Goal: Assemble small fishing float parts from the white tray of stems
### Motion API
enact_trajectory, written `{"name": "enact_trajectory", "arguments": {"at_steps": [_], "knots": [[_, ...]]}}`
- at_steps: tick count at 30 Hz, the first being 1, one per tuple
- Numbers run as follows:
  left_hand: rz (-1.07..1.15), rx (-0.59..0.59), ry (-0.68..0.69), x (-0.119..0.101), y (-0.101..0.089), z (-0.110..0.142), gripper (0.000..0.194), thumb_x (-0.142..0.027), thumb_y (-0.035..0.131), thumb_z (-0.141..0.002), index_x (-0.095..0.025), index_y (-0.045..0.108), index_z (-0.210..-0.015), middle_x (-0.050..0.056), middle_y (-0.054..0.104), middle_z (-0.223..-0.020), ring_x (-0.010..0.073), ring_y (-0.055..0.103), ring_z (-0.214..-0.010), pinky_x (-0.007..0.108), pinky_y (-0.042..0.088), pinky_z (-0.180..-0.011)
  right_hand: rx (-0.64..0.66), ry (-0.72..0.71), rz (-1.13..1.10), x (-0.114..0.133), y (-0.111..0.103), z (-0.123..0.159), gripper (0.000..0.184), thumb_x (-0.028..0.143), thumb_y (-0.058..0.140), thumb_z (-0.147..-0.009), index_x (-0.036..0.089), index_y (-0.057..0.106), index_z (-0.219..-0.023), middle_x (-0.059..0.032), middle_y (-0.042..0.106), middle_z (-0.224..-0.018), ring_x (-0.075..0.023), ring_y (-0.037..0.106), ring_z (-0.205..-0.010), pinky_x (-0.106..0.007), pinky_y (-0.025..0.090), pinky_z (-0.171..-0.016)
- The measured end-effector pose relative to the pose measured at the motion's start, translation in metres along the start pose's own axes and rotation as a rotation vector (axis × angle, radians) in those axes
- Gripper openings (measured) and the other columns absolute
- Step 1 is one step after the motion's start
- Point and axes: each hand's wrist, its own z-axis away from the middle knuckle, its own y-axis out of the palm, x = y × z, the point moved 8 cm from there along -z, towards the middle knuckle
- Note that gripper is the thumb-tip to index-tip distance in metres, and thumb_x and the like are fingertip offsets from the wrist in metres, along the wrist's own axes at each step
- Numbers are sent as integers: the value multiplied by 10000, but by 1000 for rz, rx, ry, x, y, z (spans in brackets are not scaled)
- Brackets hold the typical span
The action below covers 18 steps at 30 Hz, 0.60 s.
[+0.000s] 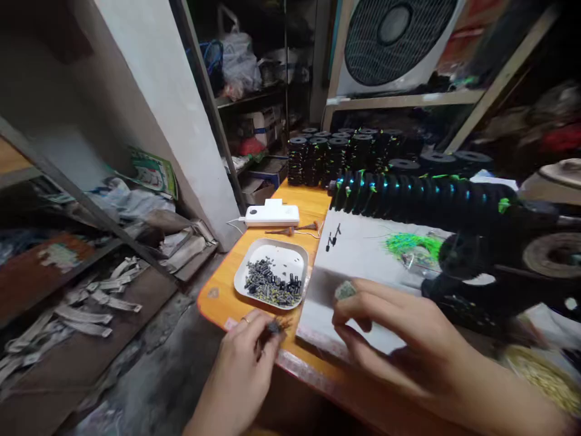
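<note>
My left hand [245,354], a ring on one finger, is closed at the table's front edge. Between its thumb and fingertips is a small dark bristly thing [275,327], too blurred to name. Just beyond it lies a white tray [240,289] holding many short black and grey cylindrical pieces [275,287]. My right hand [394,333] hovers over the front of a white block [324,303], its fingers curled together in a pinch. A small grey-green lump [345,290] shows at its fingertips; whether it is held or wrapped on a finger is unclear. Two small black stemmed parts [333,238] lie on the block.
Behind the block stretches a rod of black discs [422,197] with green strands. Bright green fibres [415,247] lie before it. Stacked black rolls [336,154] stand at the back, below a box fan [394,24]. A white power strip [272,215] sits behind the tray.
</note>
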Motion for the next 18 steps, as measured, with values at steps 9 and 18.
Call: {"name": "enact_trajectory", "arguments": {"at_steps": [9,18], "knots": [[725,-243,-64,-9,1,3,143,-367,527,-997,-246,586,-1044,22,608,-973,141,589,-787,265,450,-701,-20,104,-60,-10,2,0,151,93,643,-889,215,727,-857,16,517,-720,-107,514,-682,-189,402,-601],[1283,-7,-84,-51,34,-1,239,-433,602,-956,-204,618,-887,-37,505,-734,52,422,-576,167,325,-525,-193,169,-137,-21,3,4,129,126,680,-894,192,789,-874,5,566,-667,-114,504,-616,-204,426,-571]]}}
